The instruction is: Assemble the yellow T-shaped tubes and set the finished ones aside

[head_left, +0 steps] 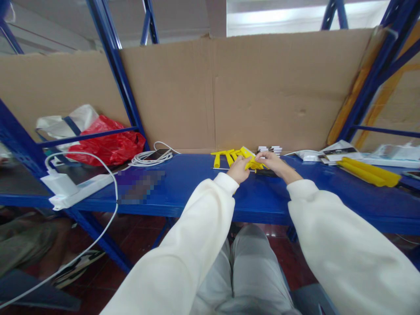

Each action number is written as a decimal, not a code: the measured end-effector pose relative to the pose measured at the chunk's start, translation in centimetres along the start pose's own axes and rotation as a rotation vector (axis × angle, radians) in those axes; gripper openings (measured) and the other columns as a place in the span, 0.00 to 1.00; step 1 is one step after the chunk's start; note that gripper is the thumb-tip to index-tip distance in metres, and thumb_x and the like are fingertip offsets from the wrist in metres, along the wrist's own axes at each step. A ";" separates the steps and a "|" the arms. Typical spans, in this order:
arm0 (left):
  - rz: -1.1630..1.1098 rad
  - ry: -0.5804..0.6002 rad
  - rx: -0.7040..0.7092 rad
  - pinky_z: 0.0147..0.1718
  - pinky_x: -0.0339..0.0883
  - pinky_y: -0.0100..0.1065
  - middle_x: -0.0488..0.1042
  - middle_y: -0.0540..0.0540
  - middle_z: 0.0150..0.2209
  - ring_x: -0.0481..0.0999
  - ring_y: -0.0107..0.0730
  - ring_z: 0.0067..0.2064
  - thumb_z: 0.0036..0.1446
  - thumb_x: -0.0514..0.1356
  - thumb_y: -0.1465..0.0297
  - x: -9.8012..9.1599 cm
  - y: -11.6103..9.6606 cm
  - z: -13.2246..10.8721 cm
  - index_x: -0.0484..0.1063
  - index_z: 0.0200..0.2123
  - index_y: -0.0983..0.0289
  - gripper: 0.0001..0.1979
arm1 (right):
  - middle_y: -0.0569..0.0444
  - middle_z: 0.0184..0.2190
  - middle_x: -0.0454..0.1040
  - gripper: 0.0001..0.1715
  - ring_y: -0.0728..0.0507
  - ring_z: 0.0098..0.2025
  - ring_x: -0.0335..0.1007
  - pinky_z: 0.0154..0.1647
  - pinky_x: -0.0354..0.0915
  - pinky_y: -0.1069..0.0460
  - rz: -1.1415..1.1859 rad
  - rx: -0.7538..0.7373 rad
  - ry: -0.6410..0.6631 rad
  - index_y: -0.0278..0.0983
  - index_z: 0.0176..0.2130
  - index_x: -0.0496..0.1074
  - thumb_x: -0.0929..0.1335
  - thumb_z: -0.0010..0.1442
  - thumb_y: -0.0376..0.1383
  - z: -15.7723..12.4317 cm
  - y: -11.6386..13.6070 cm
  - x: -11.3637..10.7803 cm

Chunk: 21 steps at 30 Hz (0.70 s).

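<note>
My left hand [240,169] is closed on a yellow plastic piece [246,152] that sticks up past its fingertips. Facing it, my right hand [273,162] has its thumb and fingers pinched together near that piece; whatever lies between them is too small to tell. Several more yellow plastic pieces [217,160], some T-shaped, lie just beyond my left hand, partly hidden by the hands. Below both hands a screwdriver [265,173] with a black handle and thin metal shaft rests on the blue table [197,188].
Small black-and-white items [269,150] stand against the cardboard panel [262,87]. To the right lie yellow long pieces [370,172] and papers [343,149]. A power strip [82,191], coiled white cable [149,159] and red bag [106,141] are left. Blue posts [114,65] frame the table.
</note>
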<state>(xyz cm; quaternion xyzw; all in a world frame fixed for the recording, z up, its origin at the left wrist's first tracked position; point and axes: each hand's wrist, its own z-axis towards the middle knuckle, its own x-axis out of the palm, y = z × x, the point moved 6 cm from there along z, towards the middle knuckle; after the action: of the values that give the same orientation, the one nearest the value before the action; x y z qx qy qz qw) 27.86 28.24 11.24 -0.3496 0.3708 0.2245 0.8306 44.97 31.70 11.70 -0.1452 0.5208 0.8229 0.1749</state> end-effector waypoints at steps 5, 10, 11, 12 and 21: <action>0.006 -0.006 0.022 0.70 0.68 0.52 0.78 0.63 0.56 0.78 0.49 0.61 0.60 0.59 0.79 0.1 0.0 0.1 0.75 0.68 0.64 0.32 | 0.56 0.29 0.74 0.19 0.42 0.36 0.70 0.49 0.70 0.45 0.115 0.061 -0.027 0.41 0.28 0.71 0.80 0.43 0.46 0.3 -0.9 0.1; -0.022 -0.013 0.016 0.70 0.68 0.52 0.78 0.65 0.57 0.78 0.50 0.62 0.60 0.60 0.79 0.3 0.2 0.3 0.75 0.68 0.65 0.32 | 0.58 0.28 0.73 0.22 0.44 0.36 0.70 0.47 0.70 0.46 0.195 0.095 -0.019 0.41 0.28 0.70 0.81 0.40 0.44 0.4 -1.2 0.1; -0.023 -0.008 0.018 0.70 0.68 0.52 0.78 0.65 0.58 0.78 0.50 0.62 0.60 0.60 0.79 0.4 0.2 0.3 0.75 0.68 0.65 0.32 | 0.59 0.28 0.72 0.23 0.44 0.36 0.70 0.46 0.69 0.46 0.210 0.099 -0.013 0.41 0.29 0.70 0.82 0.39 0.44 0.3 -1.2 0.1; -0.022 -0.003 0.023 0.70 0.67 0.52 0.78 0.65 0.58 0.77 0.50 0.63 0.60 0.60 0.79 0.4 0.2 0.3 0.75 0.68 0.65 0.32 | 0.59 0.28 0.72 0.24 0.44 0.35 0.70 0.45 0.69 0.47 0.223 0.104 -0.004 0.41 0.29 0.70 0.82 0.39 0.44 0.2 -1.2 0.0; -0.091 0.023 0.086 0.70 0.67 0.49 0.78 0.63 0.55 0.77 0.49 0.62 0.58 0.62 0.79 0.6 0.2 0.4 0.78 0.65 0.64 0.31 | 0.59 0.27 0.72 0.32 0.48 0.31 0.66 0.32 0.61 0.52 0.293 0.142 0.145 0.41 0.29 0.69 0.86 0.32 0.45 -0.8 -0.4 -0.7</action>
<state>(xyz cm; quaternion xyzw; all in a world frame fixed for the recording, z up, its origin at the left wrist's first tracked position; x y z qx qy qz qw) 28.32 28.74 10.88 -0.3326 0.3732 0.1663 0.8500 45.77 31.03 11.33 -0.1140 0.6044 0.7881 0.0251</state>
